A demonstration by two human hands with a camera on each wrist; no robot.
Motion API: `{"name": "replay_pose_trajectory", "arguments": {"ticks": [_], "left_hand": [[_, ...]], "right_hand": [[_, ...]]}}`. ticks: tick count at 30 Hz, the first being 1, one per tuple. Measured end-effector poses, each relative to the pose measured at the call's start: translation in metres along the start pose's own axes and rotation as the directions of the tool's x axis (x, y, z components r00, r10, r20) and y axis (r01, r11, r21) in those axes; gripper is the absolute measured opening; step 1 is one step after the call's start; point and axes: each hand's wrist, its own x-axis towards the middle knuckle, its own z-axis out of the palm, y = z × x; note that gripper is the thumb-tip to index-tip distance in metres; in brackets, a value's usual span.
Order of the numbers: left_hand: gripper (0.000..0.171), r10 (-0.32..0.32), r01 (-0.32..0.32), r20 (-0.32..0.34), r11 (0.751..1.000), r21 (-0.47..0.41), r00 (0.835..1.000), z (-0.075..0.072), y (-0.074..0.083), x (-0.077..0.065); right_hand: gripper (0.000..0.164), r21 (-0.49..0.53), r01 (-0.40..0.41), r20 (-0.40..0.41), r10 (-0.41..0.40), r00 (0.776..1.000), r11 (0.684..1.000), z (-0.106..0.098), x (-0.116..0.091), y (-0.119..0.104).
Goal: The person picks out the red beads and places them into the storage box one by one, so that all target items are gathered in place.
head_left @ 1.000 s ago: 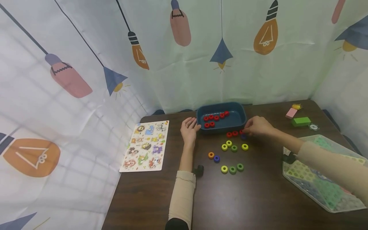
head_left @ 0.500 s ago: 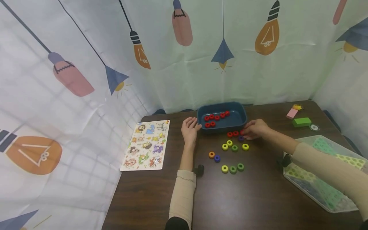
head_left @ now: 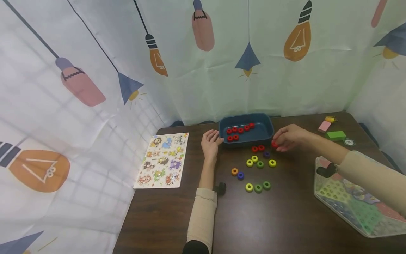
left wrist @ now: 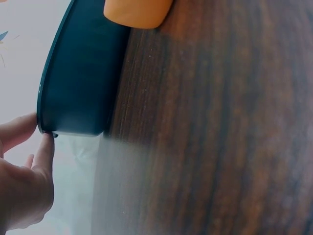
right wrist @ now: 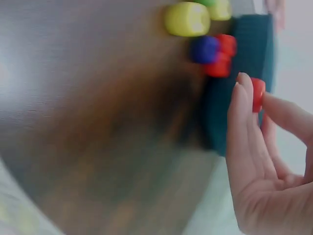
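Observation:
My right hand (head_left: pixel 290 137) pinches a red ring bead (right wrist: pixel 259 95) between thumb and fingertips, just off the right front corner of a dark blue tray (head_left: pixel 248 143). My left hand (head_left: pixel 210 145) is at the tray's left end with fingers relaxed; in the left wrist view its fingertips touch the rim. Several red ring beads (head_left: pixel 236 137) lie inside the tray. Two more red beads (head_left: pixel 261 147) sit in front of it, beside a purple bead (head_left: pixel 266 154). Nearer to me are yellow beads (head_left: pixel 272 163), green beads (head_left: pixel 266 185), an orange bead (head_left: pixel 234 171) and a blue bead (head_left: pixel 240 175).
An animal picture puzzle board (head_left: pixel 162 160) lies at the left. On the right is a clear plastic case (head_left: pixel 336 192) with coloured contents, partly under the right forearm. A green block (head_left: pixel 336 135), a pink block (head_left: pixel 324 126) and a small round disc (head_left: pixel 349 142) lie behind it.
My right hand has picked up the red bead from the end of the row and moved up and to the right with it. The left hand stays by the tray.

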Motion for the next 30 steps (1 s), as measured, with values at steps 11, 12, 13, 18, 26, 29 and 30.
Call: {"name": "replay_pose_trajectory", "arguments": {"ticks": [11, 12, 13, 18, 26, 29, 30], "left_hand": [[0.059, 0.02, -0.02, -0.002, 0.999, 0.026, 1.0, 0.003, 0.001, 0.003], [0.058, 0.024, -0.024, -0.002, 0.999, 0.029, 1.0, 0.003, 0.002, 0.003], [0.059, 0.029, -0.028, -0.001, 0.999, 0.032, 1.0, 0.003, 0.002, 0.003], [0.059, 0.025, -0.024, -0.014, 0.999, 0.023, 1.0, 0.002, 0.002, 0.004], [0.06, 0.008, -0.007, -0.022, 0.999, 0.032, 1.0, 0.002, -0.001, 0.0], [0.058, 0.011, -0.01, -0.026, 0.999, 0.032, 1.0, 0.002, -0.002, -0.001], [0.058, 0.015, -0.014, -0.024, 0.999, 0.033, 1.0, 0.003, -0.002, -0.001]], "right_hand": [[0.037, -0.007, 0.092, -0.002, -0.092, 0.996, 0.996, 0.01, 0.024, -0.066], [0.036, -0.016, 0.095, -0.01, -0.095, 0.995, 0.995, 0.015, 0.03, -0.07], [0.036, -0.022, 0.098, -0.012, -0.098, 0.995, 0.995, 0.02, 0.037, -0.074], [0.034, -0.086, 0.101, -0.003, -0.101, 0.995, 0.991, 0.04, 0.074, -0.079], [0.024, -0.142, 0.052, -0.039, -0.058, 0.998, 0.989, 0.065, 0.109, -0.052], [0.021, -0.167, 0.054, -0.065, -0.065, 0.996, 0.984, 0.072, 0.112, -0.047], [0.021, -0.173, 0.059, -0.067, -0.071, 0.995, 0.983, 0.073, 0.113, -0.046]]}}
